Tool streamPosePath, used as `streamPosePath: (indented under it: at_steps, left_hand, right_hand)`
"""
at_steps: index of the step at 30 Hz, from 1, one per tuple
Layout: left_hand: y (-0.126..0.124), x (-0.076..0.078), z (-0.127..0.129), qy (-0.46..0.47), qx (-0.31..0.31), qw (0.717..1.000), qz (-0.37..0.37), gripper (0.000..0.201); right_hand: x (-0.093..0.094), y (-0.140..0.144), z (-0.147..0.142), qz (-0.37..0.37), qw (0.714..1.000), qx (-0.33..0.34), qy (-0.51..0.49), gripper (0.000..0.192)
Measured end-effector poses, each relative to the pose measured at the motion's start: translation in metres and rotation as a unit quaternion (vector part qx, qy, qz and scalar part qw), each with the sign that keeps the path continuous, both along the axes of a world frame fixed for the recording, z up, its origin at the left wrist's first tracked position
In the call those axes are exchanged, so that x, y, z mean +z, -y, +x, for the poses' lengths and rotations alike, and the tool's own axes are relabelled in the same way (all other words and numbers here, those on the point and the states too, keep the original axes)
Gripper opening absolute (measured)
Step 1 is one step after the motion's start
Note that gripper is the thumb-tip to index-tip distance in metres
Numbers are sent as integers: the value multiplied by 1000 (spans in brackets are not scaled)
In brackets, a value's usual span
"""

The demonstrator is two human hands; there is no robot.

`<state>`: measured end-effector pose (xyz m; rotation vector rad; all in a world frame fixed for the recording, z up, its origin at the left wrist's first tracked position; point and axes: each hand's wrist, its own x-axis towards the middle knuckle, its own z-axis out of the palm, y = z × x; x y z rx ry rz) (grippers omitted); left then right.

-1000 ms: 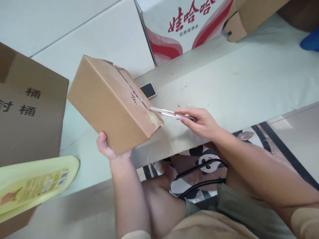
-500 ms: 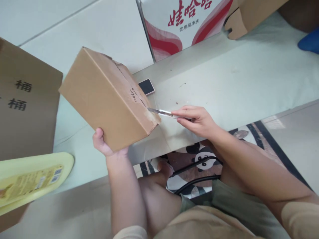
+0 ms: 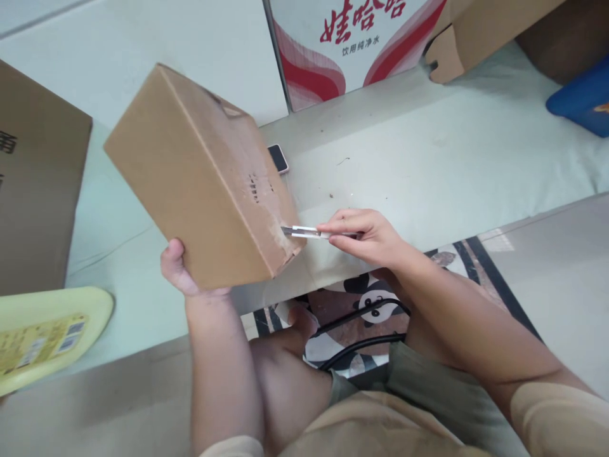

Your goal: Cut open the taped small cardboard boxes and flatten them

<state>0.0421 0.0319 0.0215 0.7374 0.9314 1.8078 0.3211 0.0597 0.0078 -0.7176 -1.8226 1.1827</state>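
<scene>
Since the earlier frame, the box (image 3: pixel 190 171) has turned a little and slid left in my feed, and the knife (image 3: pixel 304 232) now lies more level, its tip nearer the box's close end. My left grip (image 3: pixel 185 273) is grasping the box by its lower edge, thumb pressed to the plain face; I can't see its other fingers. The box is tilted over the worktop (image 3: pixel 428 146), and I can't tell whether it touches. My right grip (image 3: pixel 364 235), right of the box, is pinching the knife between thumb and fingers. The blade meets the box's taped face, below some black marks (image 3: pixel 257 188); how deep it goes I can't make out. The phone (image 3: pixel 278 158) lies just past the box, partly hidden by it. Farther beyond the box, to the right, I have a red-and-white carton (image 3: pixel 323 63). Left of the box I see a big carton (image 3: pixel 42 171), and nearer me on that side a yellow container (image 3: pixel 47 330). 1 blue thing (image 3: pixel 580 95) sits well right of the box.
</scene>
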Motion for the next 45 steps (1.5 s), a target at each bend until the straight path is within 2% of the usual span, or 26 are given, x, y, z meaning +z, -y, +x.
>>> streamPosePath:
  at_steps: [3, 8, 14, 19, 25, 28, 36, 41, 45]
  left_hand:
    - [0, 0, 2, 7, -4, 1000, -10, 36]
    - [-1, 3, 3, 0, -2, 1000, 29, 37]
    - [-1, 3, 2, -16, 12, 1000, 24, 40]
    - [-1, 5, 4, 6, 7, 999, 35, 39]
    - [-6, 7, 3, 25, 32, 999, 31, 47]
    - [-7, 7, 2, 38, 18, 999, 32, 46]
    - [-6, 10, 4, 42, 1, 998, 39, 43]
    - [-7, 12, 5, 37, 13, 999, 35, 47]
    - [-4, 11, 3, 42, -2, 999, 21, 47]
  right_hand:
    - [0, 1, 0, -8, 1000, -5, 1, 25]
    - [0, 0, 1, -16, 1000, -19, -6, 27]
    - [0, 0, 1, -14, 1000, -14, -9, 27]
    - [0, -1, 2, -16, 1000, -15, 3, 27]
    - [2, 2, 1, -7, 999, 32, 14, 24]
    - [2, 4, 0, -2, 999, 41, 24, 24]
    - [4, 1, -1, -24, 990, -97, 99, 26]
    - [-10, -6, 2, 2, 959, -217, 182, 33]
    - [-21, -11, 5, 10, 952, -243, 185, 39]
